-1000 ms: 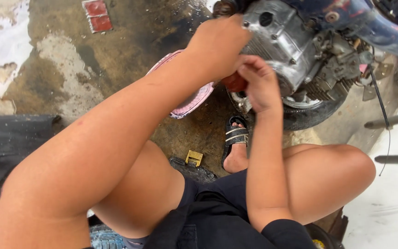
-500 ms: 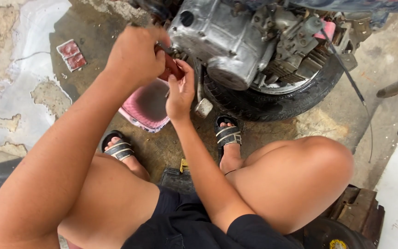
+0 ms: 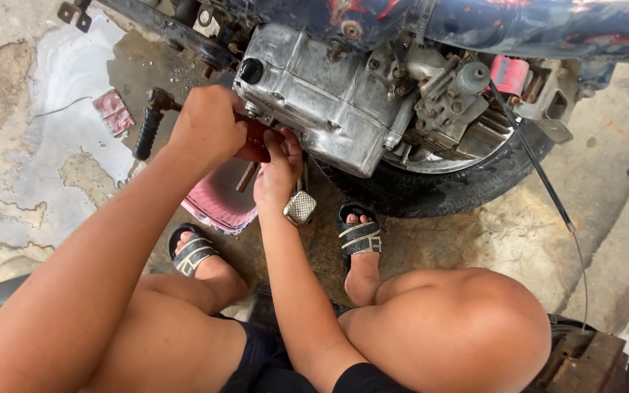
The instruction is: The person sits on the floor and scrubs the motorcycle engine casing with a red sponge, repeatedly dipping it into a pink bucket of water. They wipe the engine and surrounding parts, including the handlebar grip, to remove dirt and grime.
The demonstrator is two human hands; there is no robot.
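Head view: a red part [image 3: 256, 142] sits at the lower left corner of the grey engine casing [image 3: 314, 102], left of centre in the upper half of the frame, mostly hidden by the two hands working on it. The left hand [image 3: 209, 127] is curled over it from the left, fingers closed round the red piece. The right hand [image 3: 279, 171] comes up from below, fingertips pinching at its underside against the casing. A thin rusty rod [image 3: 247, 177] hangs down from the same spot, over the pink basin [image 3: 216, 204] set on the ground beneath.

To do this well, I judge the grip should stay square to the casing, one hand steadying while the other works, and the basin should remain directly under the joint to catch anything that falls or drips.

Just right of the right wrist is the metal foot pedal [image 3: 300, 207]; the black footpeg [image 3: 147, 131] stands out at upper left. The tyre [image 3: 460, 189] curves behind the engine, and both sandalled feet rest on wet, stained concrete [image 3: 60, 175].
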